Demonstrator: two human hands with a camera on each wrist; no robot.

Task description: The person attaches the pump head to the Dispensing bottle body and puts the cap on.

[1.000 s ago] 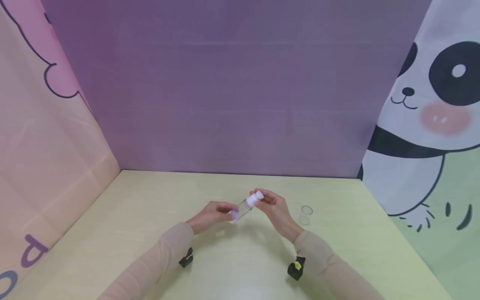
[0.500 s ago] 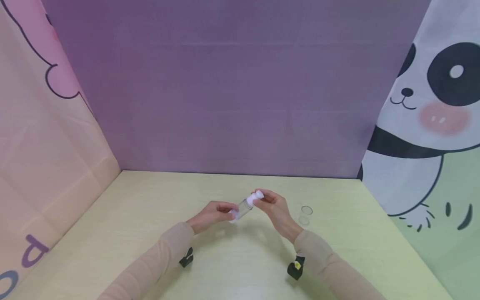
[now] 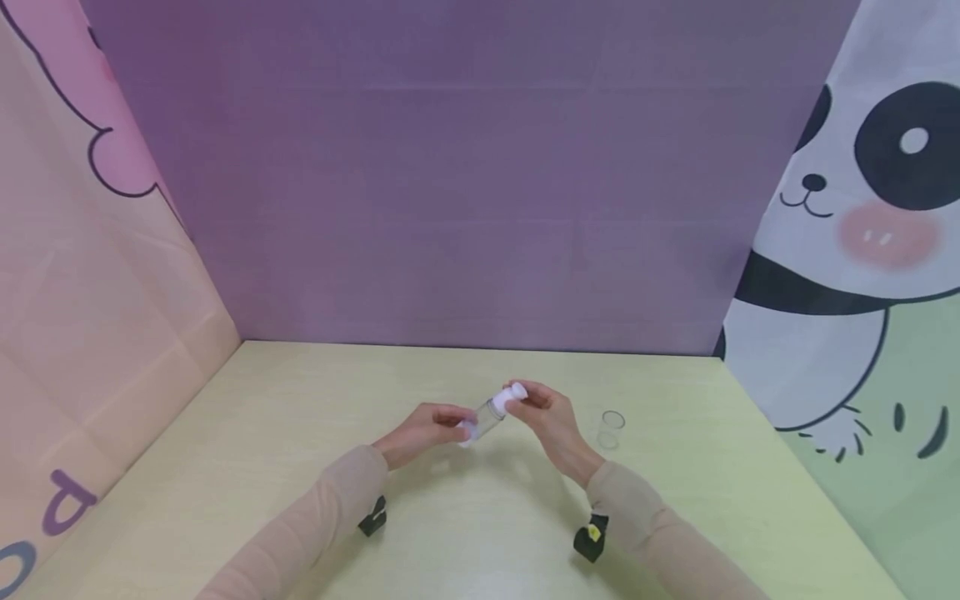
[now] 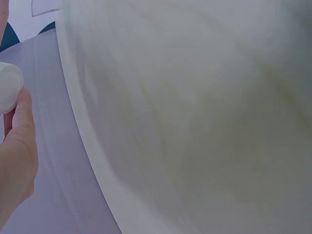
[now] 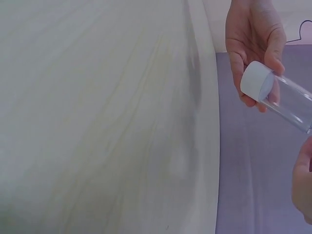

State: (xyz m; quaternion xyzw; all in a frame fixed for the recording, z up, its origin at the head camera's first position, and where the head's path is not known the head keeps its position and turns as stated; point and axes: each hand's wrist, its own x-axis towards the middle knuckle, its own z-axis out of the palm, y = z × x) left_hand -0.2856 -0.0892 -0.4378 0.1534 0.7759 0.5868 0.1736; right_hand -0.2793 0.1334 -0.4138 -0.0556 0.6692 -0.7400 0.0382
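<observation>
While the fingers of the left hand (image 3: 423,433) pinch the white end piece (image 3: 468,431) of a clear bottle (image 3: 486,417), those of the right hand (image 3: 550,417) are clamped on the white top (image 3: 506,399) at its other end. The bottle is held above the bench (image 3: 315,400) between the 2 hands, tilted, with its white top the higher end in the head view and the clear wall showing between the 2 white parts. From the right wrist, the end piece sits against the left hand's thumb and fingers, and the clear body runs out of the frame toward the right hand. To the right of the bottle, beyond the right hand, a clear cylindrical piece (image 3: 611,430) rests on the bench, 2 faint rings marking its ends; whether it stands or lies is hard to tell. Nearer the wearer than the bottle come 2 pale sleeves (image 3: 315,508), with a black wrist device (image 3: 372,516) under the left and another (image 3: 591,538) under the right. Behind the bottle rises a purple backdrop (image 3: 465,183); well to its left is a pink panel (image 3: 97,275), and well to its right a panda print (image 3: 847,250).
</observation>
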